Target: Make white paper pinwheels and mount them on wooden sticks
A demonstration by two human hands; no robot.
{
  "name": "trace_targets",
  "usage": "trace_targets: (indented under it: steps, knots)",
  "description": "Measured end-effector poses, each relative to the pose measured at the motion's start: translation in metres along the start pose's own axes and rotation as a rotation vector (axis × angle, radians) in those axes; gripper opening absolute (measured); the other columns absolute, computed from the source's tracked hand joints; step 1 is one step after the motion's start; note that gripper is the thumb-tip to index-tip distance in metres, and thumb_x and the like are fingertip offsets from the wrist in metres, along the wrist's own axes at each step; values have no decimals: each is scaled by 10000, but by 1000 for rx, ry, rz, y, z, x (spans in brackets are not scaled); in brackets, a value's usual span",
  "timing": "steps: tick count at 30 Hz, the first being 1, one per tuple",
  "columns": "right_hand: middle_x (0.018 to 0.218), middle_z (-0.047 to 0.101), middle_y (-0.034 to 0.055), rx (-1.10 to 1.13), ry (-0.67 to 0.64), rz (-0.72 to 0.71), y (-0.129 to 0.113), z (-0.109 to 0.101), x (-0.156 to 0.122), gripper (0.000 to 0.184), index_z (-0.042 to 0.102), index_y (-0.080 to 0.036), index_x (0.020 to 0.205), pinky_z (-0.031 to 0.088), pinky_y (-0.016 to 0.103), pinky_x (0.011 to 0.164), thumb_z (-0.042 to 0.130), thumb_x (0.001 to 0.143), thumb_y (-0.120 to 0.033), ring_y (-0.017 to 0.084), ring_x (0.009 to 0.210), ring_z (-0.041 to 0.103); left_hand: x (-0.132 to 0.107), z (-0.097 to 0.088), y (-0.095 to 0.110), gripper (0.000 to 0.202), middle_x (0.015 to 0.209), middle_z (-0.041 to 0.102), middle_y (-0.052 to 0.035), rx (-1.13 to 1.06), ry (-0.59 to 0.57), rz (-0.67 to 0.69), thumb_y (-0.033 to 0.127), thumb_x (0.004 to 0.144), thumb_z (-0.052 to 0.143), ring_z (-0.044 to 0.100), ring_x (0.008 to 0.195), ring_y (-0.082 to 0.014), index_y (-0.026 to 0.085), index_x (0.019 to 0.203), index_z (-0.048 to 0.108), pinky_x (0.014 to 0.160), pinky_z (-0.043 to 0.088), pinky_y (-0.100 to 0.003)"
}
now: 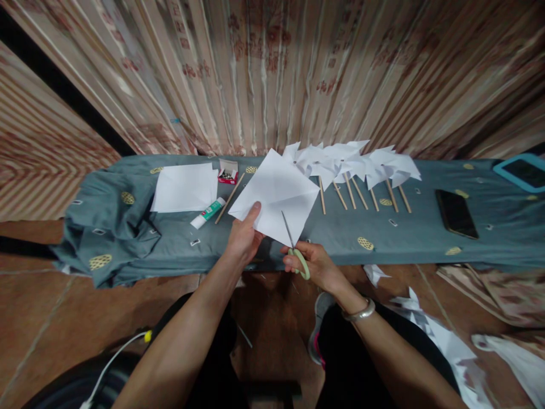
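A square sheet of white paper (pixel 276 187) with faint crease lines is held at its lower left edge by my left hand (pixel 246 236), thumb on top. My right hand (pixel 310 261) grips scissors (pixel 300 261) with pale green handles. One scissor blade lies over the paper near its lowest corner, pointing up toward the middle; the other blade is hidden. Behind and to the right, several white paper pinwheels (pixel 340 162) on wooden sticks lie in a row.
Left on the cloth-covered bench (pixel 255 260) lie a paper stack (pixel 185 187), a glue stick (pixel 208 213), a wooden stick (pixel 230 199) and a red box of small metal pieces (pixel 228 171). A phone (pixel 457 213) and blue-framed tablet (pixel 525 172) lie right. Paper pinwheels (pixel 447 341) are on the floor.
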State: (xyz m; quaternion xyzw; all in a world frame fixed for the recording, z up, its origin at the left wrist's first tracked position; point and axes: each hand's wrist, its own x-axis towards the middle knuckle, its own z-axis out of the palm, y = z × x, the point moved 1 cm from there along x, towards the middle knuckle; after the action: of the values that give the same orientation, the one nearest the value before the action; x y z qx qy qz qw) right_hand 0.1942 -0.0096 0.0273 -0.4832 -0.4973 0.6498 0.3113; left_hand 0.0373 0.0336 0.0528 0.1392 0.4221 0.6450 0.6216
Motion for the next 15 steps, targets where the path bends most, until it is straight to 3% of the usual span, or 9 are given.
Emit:
trace_targets:
  steps: [15]
  knots:
    - [585, 642, 4, -22, 39, -30, 4, 1, 2, 446, 699, -141, 789, 393, 217, 497, 773, 632, -552, 92, 515, 533, -3, 1, -1, 157, 953, 754, -72, -4, 11, 5, 158, 820, 655, 702, 938, -191, 142, 972, 689, 879, 558, -311]
